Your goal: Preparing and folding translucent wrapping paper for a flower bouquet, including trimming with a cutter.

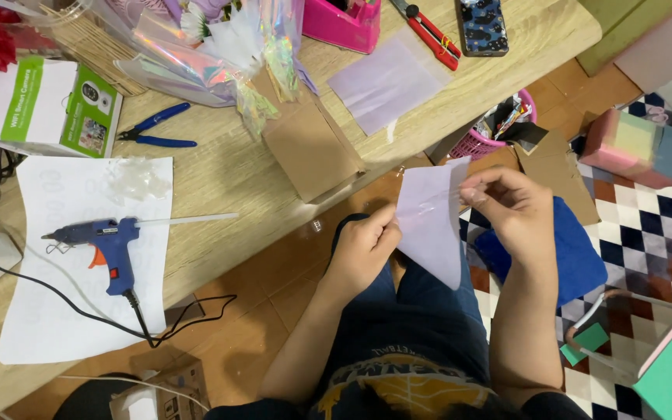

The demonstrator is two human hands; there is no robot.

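Both hands pinch a pale lilac paper sheet above the lap: left hand at its edge, right hand at top. Folding appears underway; next requires aligned edges.

sheet: thin matt paper | table: smooth wood grain

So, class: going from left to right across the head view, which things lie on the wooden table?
White box → blue glue gun → blue pliers → brown cardboard piece → pale purple sheet → red utility knife → dark patterned phone case.
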